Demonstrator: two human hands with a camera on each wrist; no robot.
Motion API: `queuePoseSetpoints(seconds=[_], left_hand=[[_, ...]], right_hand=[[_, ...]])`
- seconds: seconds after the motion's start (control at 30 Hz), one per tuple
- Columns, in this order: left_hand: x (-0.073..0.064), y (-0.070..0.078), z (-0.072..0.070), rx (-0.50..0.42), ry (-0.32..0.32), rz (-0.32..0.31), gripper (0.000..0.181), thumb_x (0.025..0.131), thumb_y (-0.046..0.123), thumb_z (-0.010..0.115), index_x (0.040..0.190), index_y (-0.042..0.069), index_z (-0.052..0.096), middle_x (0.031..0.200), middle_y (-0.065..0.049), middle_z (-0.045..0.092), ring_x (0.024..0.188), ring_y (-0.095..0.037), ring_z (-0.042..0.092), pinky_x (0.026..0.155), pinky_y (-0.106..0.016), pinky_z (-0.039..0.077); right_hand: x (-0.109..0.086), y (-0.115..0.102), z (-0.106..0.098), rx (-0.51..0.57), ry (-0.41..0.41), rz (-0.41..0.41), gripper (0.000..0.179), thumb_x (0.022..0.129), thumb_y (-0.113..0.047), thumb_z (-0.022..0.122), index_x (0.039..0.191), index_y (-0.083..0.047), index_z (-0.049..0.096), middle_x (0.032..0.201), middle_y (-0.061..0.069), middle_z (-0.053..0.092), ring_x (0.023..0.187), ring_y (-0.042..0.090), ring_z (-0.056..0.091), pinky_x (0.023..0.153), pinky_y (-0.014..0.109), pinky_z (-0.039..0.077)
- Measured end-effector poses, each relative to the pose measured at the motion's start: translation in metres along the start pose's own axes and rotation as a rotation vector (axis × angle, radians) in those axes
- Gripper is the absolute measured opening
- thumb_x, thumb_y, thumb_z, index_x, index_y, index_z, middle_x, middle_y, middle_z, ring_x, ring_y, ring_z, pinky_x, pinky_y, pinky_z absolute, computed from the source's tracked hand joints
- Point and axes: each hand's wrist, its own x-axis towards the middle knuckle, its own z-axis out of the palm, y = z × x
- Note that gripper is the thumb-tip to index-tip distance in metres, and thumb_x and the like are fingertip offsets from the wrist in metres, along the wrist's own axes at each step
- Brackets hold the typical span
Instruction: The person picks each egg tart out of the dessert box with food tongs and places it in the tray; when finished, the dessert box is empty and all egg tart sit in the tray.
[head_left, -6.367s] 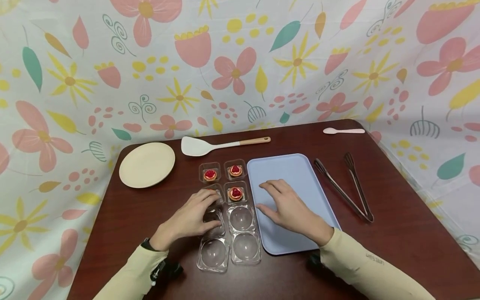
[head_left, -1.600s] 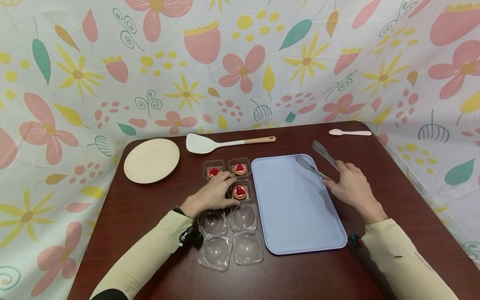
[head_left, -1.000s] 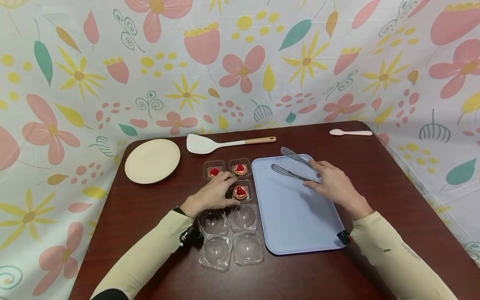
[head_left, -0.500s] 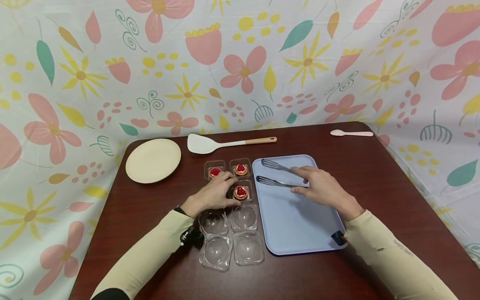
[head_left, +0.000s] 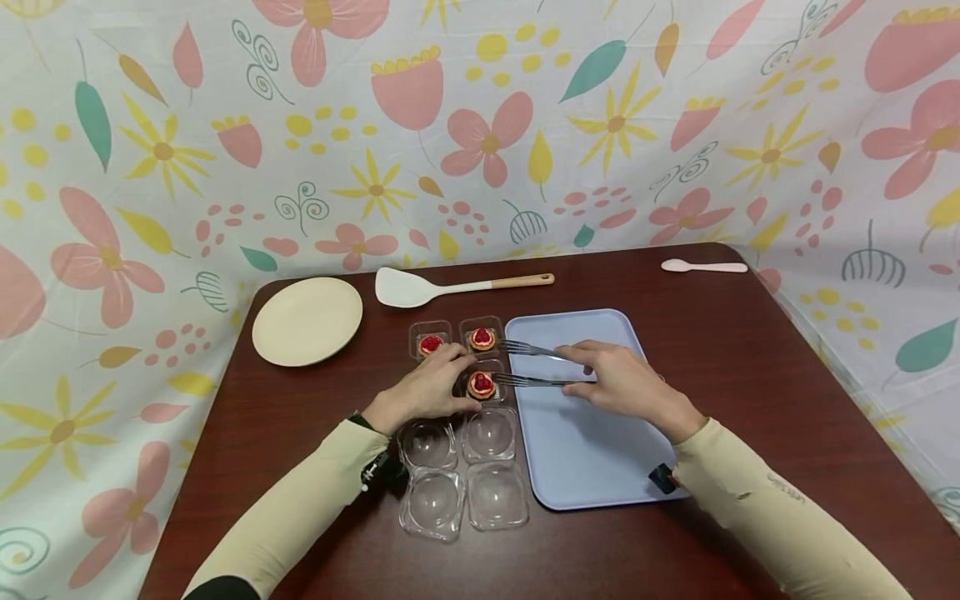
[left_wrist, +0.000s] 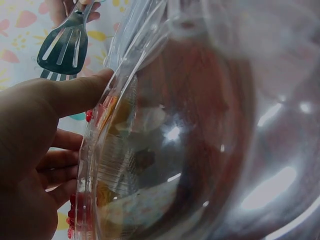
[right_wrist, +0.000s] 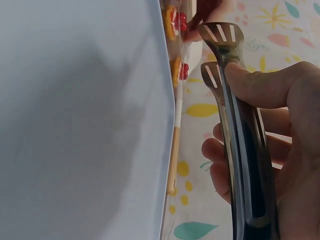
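Note:
My left hand [head_left: 426, 385] holds the near-left clear plastic tart box [left_wrist: 92, 165], thumb and fingers at its rim in the left wrist view; the hand hides this box's contents in the head view. Metal tongs [head_left: 528, 381] with slotted ends are gripped in my right hand [head_left: 621, 379], their arms apart. The lower end overlaps the edge of the near-right raspberry tart [head_left: 481, 383]; the upper end reaches the far-right tart [head_left: 482, 337]. Another tart [head_left: 430, 344] sits in the far-left box. Domed clear lids [head_left: 497, 496] lie folded open toward me.
Under my right hand lies a blue tray [head_left: 592, 467]. Behind are a cream plate [head_left: 307, 322] at left, a white spatula [head_left: 408, 288] with a wooden handle, and a pale pink spoon [head_left: 705, 267] at far right. A floral cloth [head_left: 480, 125] hangs behind the table.
Earlier the tongs lay right of the tray; my right hand has picked them up and brought them left across it to the tarts. My left hand shifted slightly, then stayed on the box.

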Motion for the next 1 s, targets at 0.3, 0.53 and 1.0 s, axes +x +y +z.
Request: queuePoseSetpoints(seconds=[0.3,0.53,1.0], left_hand=[[0.0,-0.001,0.0,-0.01,0.006,-0.009,0.075,0.075,0.051,0.079,0.13,0.003,0.058,0.126,-0.009,0.054,0.119,-0.025,0.051,0.104,-0.04,0.041],[-0.001,-0.001,0.0,-0.012,0.004,-0.01,0.075,0.075,0.05,0.08,0.13,0.004,0.058,0.125,-0.008,0.054,0.118,-0.024,0.05,0.103,-0.039,0.041],[0.0,0.0,-0.001,-0.038,0.005,-0.022,0.077,0.074,0.049,0.081,0.131,0.003,0.058,0.125,-0.008,0.054,0.118,-0.024,0.05,0.103,-0.038,0.042]], right_hand=[[0.008,-0.01,0.005,-0.018,-0.013,-0.051,0.055,0.078,-0.032,0.081,0.128,-0.015,0.065,0.119,0.005,0.068,0.107,0.025,0.066,0.085,0.048,0.053],[0.011,-0.014,0.01,-0.037,-0.041,-0.061,0.054,0.079,-0.033,0.08,0.127,-0.014,0.066,0.121,0.007,0.068,0.108,0.025,0.066,0.084,0.049,0.053],[0.017,-0.022,0.013,-0.098,-0.052,-0.089,0.056,0.078,-0.034,0.081,0.127,-0.013,0.066,0.121,0.007,0.067,0.11,0.027,0.064,0.082,0.049,0.055]])
